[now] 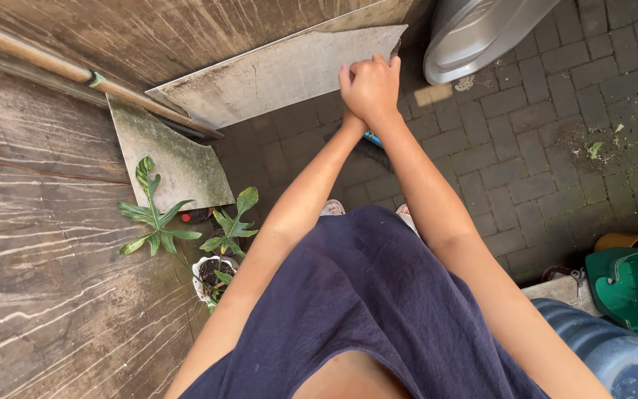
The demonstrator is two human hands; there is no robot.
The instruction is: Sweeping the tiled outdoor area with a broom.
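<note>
My two hands are clasped together in front of me over the brick paving (526,148). My right hand (378,83) is a closed fist on top. My left hand (350,111) is pressed against it from the left and is mostly hidden. Both are shut around a thin handle, which points toward the camera and barely shows. Below the hands, near my feet, is a broom head (374,146) with a blue base and dark bristles. Just beyond the hands, a grey flat board (275,74) leans against the wall.
A second, mossy board (175,159) and a wooden pole (53,65) lean on the stained wall at left. A potted green plant (219,251) stands beside my left leg. A grey bin (474,33) is at top; a green object (625,288) and a blue water jug (622,355) are at lower right.
</note>
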